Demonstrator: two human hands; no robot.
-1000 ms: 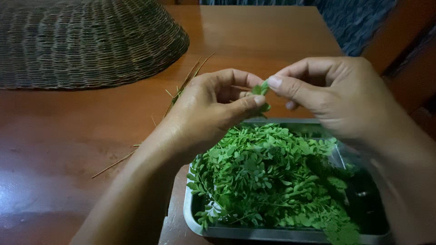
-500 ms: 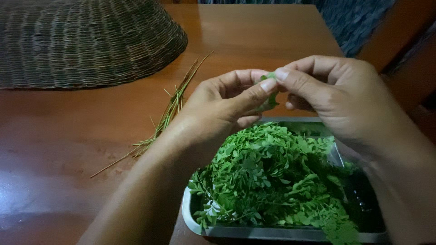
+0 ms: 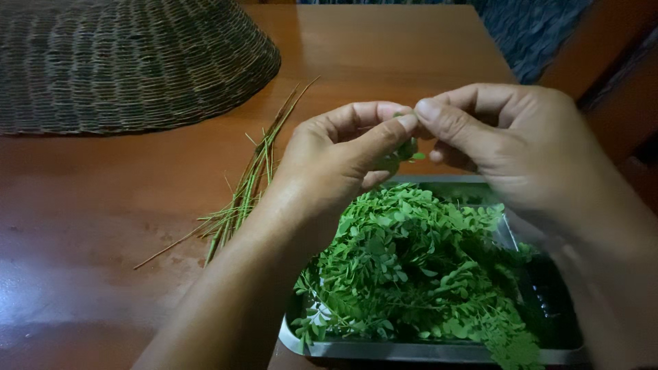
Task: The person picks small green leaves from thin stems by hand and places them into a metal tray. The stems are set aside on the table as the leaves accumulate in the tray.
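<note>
Both hands are up over the tray, and I'm looking straight down at them. My left hand [image 3: 336, 161] has thumb and forefinger pinched on a small green sprig [image 3: 403, 152], and my right hand [image 3: 510, 140] meets it fingertip to fingertip, fingers narrowed on the same sprig from the other side. The sprig sits just above the far rim of the metal tray [image 3: 411, 351]; how much of it is tucked behind the left thumb I can't quite tell. Below, the tray is heaped with small green leaves [image 3: 411, 260]. Left of the tray, a loose bundle of bare stems [image 3: 250, 181] lies on the wooden tabletop [image 3: 103, 205]. A woven basket [image 3: 123, 62] sits upturned at the far left.
</note>
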